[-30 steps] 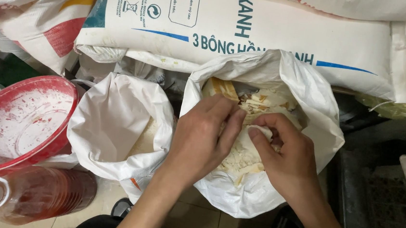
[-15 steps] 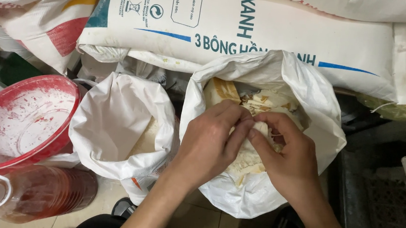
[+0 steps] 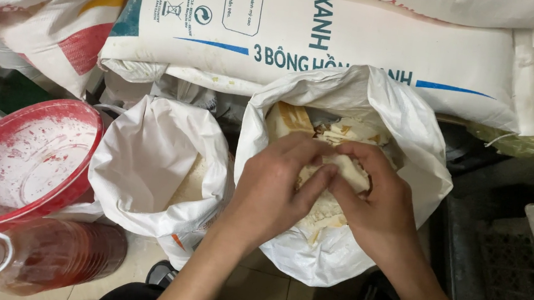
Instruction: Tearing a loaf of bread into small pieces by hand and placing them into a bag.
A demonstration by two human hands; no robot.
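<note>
open white woven sack (image 3: 408, 136), between a second open sack (image 3: 152, 160) and a dark grate: contents pale, crumpled, partly hidden by hands. left hand (image 3: 273, 192) and right hand (image 3: 376, 209) meet inside its mouth, fingers curled, pinching the inner liner (image 3: 325, 212). red floury basin (image 3: 22, 159) cut off at left.

At your twelve o'clock lies a long white sack (image 3: 351, 42) with blue stripes and print. At ten, a white sack (image 3: 43, 12) marked red and yellow. Before you stand two open white bags, one (image 3: 152, 160) at nine, one (image 3: 408, 136) centre.
</note>
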